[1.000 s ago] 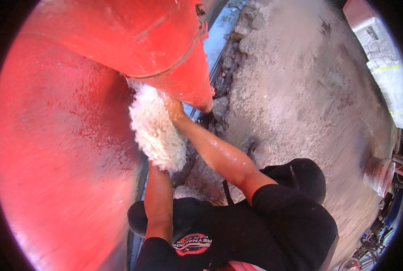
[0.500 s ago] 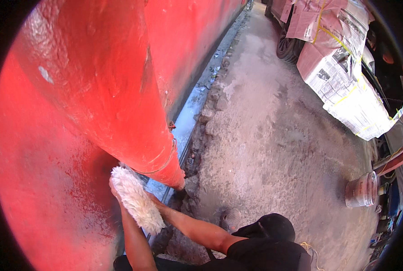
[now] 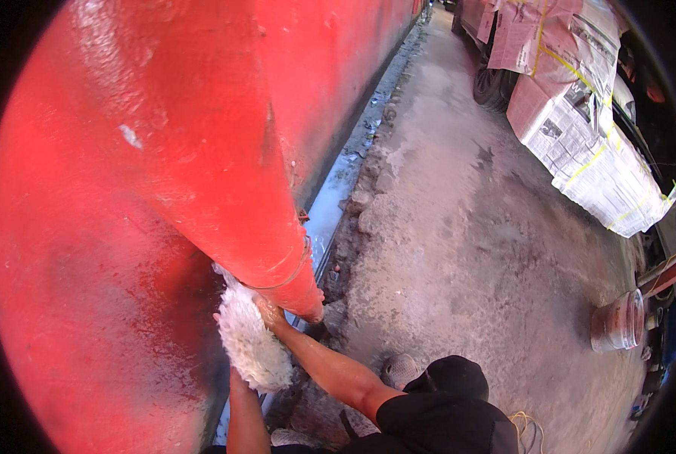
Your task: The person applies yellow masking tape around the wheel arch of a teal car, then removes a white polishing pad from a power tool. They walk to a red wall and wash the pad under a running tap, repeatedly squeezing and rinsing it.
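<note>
A shaggy white fleece piece, like a wash mitt, hangs between my hands beside the foot of a big red pillar. My right hand is closed on its upper right edge, close to the pillar's lower end. Most of my left hand is hidden by the fleece; only a bit of its fingers shows at the left edge, where it grips the pile. The left forearm comes up from below, behind the fleece.
A red wall runs along the left, with a narrow gutter of pale water at its base. Rough concrete spreads to the right. A clear bucket stands there, near a vehicle covered in taped newspaper.
The view has shifted slightly. My right hand has come out from behind the fleece to its upper edge, and the fleece hangs more upright. Less of my left hand shows.
</note>
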